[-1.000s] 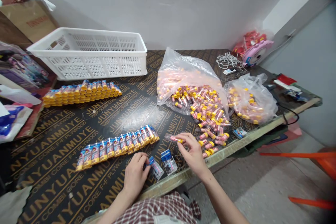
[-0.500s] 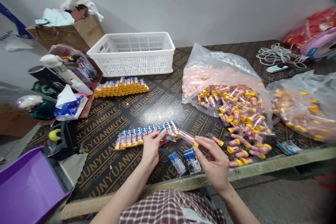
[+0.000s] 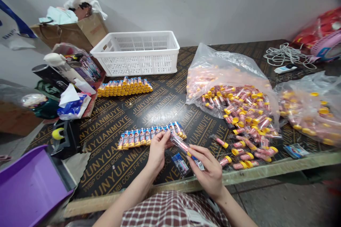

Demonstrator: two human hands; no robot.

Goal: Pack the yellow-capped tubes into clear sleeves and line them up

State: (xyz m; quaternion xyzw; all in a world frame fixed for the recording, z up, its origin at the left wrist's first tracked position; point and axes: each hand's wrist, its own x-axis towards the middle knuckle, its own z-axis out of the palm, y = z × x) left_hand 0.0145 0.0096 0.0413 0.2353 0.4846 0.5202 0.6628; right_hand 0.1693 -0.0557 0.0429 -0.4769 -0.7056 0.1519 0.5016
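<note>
In my right hand [image 3: 206, 170] is a small clear tube [image 3: 181, 144] with pink-and-white print and a yellow cap, gripped at the cap end between thumb and fingers. My left hand [image 3: 159, 150] pinches clear plastic film [image 3: 172, 137] at the tube's far end; whether the film surrounds the tube I cannot tell. Just behind my left hand lies a row of blue-labelled tubes [image 3: 141, 137] with yellow ends. Below the held tube are flat blue-and-clear packets [image 3: 180, 164], and others are partly covered by my right hand.
Loose yellow-capped tubes [image 3: 246, 113] spill from a clear bag [image 3: 205, 60] at right, beside another filled bag [image 3: 314, 113]. A white basket [image 3: 138, 62] stands behind stacked tubes [image 3: 125, 87]. At left are a tape dispenser [image 3: 62, 142] and a purple dustpan [image 3: 29, 188].
The tube in my right hand has moved left, its clear end now meeting the film in my left hand. One loose tube now shows just right of my right hand.
</note>
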